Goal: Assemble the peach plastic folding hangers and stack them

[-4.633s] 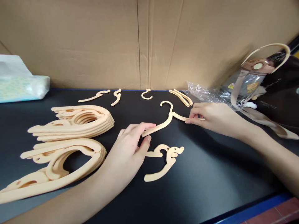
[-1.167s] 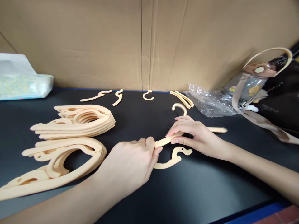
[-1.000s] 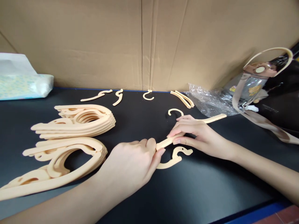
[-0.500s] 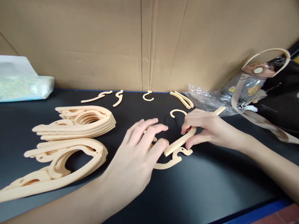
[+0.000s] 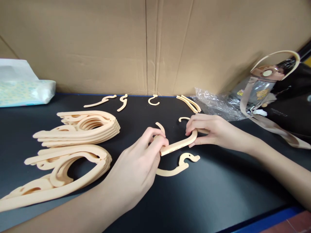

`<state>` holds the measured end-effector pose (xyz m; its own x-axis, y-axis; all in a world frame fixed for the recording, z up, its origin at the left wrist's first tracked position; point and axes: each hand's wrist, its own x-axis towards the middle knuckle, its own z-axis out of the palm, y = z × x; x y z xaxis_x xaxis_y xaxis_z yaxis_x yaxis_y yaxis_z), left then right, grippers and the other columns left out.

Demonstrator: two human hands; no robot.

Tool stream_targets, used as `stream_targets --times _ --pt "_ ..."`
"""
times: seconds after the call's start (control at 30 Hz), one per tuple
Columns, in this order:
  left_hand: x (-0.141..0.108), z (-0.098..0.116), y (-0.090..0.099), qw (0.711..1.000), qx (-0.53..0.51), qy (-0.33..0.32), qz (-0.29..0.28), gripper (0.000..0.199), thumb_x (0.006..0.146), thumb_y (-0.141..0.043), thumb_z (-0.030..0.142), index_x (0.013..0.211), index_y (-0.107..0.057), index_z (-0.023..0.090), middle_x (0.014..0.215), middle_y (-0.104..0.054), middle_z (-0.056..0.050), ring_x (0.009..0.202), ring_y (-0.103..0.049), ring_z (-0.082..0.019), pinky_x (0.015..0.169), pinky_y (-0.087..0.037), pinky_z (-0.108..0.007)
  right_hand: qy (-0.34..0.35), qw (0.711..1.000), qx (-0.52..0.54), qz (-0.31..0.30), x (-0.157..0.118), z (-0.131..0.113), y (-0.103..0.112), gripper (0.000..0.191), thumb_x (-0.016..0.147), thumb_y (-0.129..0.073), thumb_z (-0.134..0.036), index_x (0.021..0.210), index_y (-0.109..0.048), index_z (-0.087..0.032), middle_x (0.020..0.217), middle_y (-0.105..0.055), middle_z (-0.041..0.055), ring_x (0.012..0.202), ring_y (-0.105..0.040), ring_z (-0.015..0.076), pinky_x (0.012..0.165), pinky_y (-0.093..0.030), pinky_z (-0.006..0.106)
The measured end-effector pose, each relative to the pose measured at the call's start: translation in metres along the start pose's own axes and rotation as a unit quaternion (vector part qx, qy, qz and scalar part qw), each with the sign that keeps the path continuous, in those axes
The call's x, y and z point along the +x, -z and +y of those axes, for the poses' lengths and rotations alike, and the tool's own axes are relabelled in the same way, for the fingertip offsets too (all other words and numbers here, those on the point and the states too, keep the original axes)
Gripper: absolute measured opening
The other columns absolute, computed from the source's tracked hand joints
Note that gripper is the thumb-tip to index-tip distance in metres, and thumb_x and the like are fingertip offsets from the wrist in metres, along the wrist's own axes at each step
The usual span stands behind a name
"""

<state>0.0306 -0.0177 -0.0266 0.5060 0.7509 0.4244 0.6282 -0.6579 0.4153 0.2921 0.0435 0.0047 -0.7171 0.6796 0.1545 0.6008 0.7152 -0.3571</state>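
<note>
My right hand (image 5: 213, 132) grips a cream plastic hanger bar (image 5: 178, 144) at its bend, thumb below and fingers above. A hook (image 5: 184, 119) shows just beyond those fingers. My left hand (image 5: 138, 161) is closed, pinching a small curved hanger arm (image 5: 160, 127) at the bar's left end. Its fingers cover most of that arm, so I cannot tell whether the two pieces are joined. Another loose hanger arm (image 5: 175, 170), wavy with a curled end, lies on the black table just below the bar, its left end behind my left hand.
Two stacks of folded hangers, a rear stack (image 5: 80, 132) and a front stack (image 5: 80, 184), lie at left. Along the back are loose arms (image 5: 122, 103), a hook piece (image 5: 154, 103) and bars (image 5: 190, 104). Plastic wrap (image 5: 216, 105), a strapped bottle (image 5: 262, 87) and tissues (image 5: 26, 87) stand behind.
My left hand has closed on the small curved arm and brought it up against the bar's end. With my right hand, the bar has turned and shifted slightly left.
</note>
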Motion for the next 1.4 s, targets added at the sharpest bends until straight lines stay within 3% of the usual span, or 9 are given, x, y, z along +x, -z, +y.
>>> stream_targets --times 0.13,0.23,0.4,0.57,0.73,0.9,1.03,1.3,1.4 --pt "0.002 0.0 0.0 0.998 -0.053 0.036 0.002 0.007 0.095 -0.049 0.029 0.092 -0.051 0.023 0.112 -0.054 -0.001 0.09 -0.061 -0.014 0.075 -0.048 -0.027 -0.025 0.998 0.057 -0.026 0.0 0.004 -0.001 0.02 0.087 -0.07 -0.036 0.097 -0.065 -0.02 0.099 -0.064 0.003 0.074 -0.056 0.0131 0.065 -0.043 0.027" --pt "0.001 -0.001 -0.002 0.997 -0.052 0.057 -0.007 0.012 0.092 -0.056 0.026 0.083 -0.049 0.023 0.121 -0.056 0.0 0.089 -0.064 -0.013 0.075 -0.049 -0.027 -0.025 0.995 0.09 -0.023 0.001 0.002 -0.003 0.013 0.089 -0.067 -0.029 0.097 -0.065 -0.02 0.104 -0.064 0.0031 0.078 -0.058 0.0124 0.063 -0.045 0.025" --pt "0.001 -0.004 -0.004 0.996 -0.056 0.063 -0.015 0.012 0.093 -0.059 0.025 0.085 -0.049 0.025 0.114 -0.065 0.0 0.119 -0.059 -0.021 0.088 -0.049 -0.032 -0.033 0.995 0.092 -0.011 0.0 0.002 -0.005 0.008 0.09 -0.064 -0.027 0.095 -0.067 -0.021 0.114 -0.063 0.004 0.085 -0.062 0.0132 0.068 -0.049 0.026" --pt "-0.001 -0.004 -0.006 0.994 -0.049 0.092 -0.034 0.026 0.091 -0.055 0.016 0.113 -0.048 0.028 0.11 -0.065 0.002 0.095 -0.066 -0.017 0.076 -0.053 -0.03 -0.058 0.994 0.094 0.018 -0.001 0.006 -0.009 0.013 0.091 -0.062 -0.032 0.097 -0.072 -0.026 0.134 -0.055 0.004 0.104 -0.062 0.018 0.073 -0.054 0.029" --pt "0.0 -0.005 -0.008 0.999 0.02 0.008 -0.036 0.032 0.09 -0.042 0.002 0.115 -0.053 0.018 0.106 -0.064 -0.004 0.096 -0.063 -0.02 0.081 -0.052 -0.035 -0.118 0.985 0.111 0.064 0.001 0.006 -0.012 0.02 0.082 -0.073 -0.039 0.093 -0.068 -0.023 0.111 -0.062 0.0045 0.091 -0.064 0.0171 0.067 -0.055 0.027" --pt "0.004 -0.009 -0.005 0.984 0.172 -0.03 -0.015 0.044 0.085 -0.036 -0.005 0.106 -0.066 0.018 0.106 -0.066 -0.007 0.091 -0.059 -0.026 0.069 -0.049 -0.039 -0.138 0.984 0.109 0.026 0.003 -0.001 -0.01 0.023 0.084 -0.071 -0.038 0.102 -0.067 -0.024 0.102 -0.07 0.0018 0.075 -0.066 0.014 0.061 -0.051 0.026" --pt "0.003 -0.01 -0.003 0.975 0.219 -0.023 -0.013 0.047 0.085 -0.034 -0.005 0.116 -0.063 0.014 0.097 -0.066 -0.009 0.077 -0.06 -0.024 0.062 -0.047 -0.038 -0.128 0.986 0.104 0.015 0.003 -0.009 -0.012 0.023 0.085 -0.07 -0.037 0.104 -0.067 -0.024 0.104 -0.071 0.0015 0.073 -0.067 0.0135 0.061 -0.051 0.025" --pt "0.001 -0.004 -0.003 0.995 0.087 0.044 -0.01 0.04 0.096 -0.038 0.014 0.135 -0.044 0.007 0.121 -0.064 -0.014 0.106 -0.061 -0.026 0.087 -0.051 -0.042 -0.005 0.999 0.027 0.029 0.002 -0.022 -0.025 0.02 0.095 -0.059 -0.03 0.111 -0.064 -0.021 0.108 -0.069 0.0056 0.099 -0.062 0.0186 0.081 -0.05 0.03" --pt "0.0 -0.005 -0.005 0.993 0.117 0.012 -0.012 0.041 0.098 -0.04 0.02 0.138 -0.044 0.012 0.135 -0.055 -0.016 0.12 -0.054 -0.03 0.092 -0.049 -0.047 0.037 0.998 0.056 0.008 0.002 -0.028 -0.027 0.024 0.097 -0.055 -0.029 0.118 -0.061 -0.019 0.114 -0.067 0.0074 0.106 -0.06 0.0184 0.091 -0.048 0.032"
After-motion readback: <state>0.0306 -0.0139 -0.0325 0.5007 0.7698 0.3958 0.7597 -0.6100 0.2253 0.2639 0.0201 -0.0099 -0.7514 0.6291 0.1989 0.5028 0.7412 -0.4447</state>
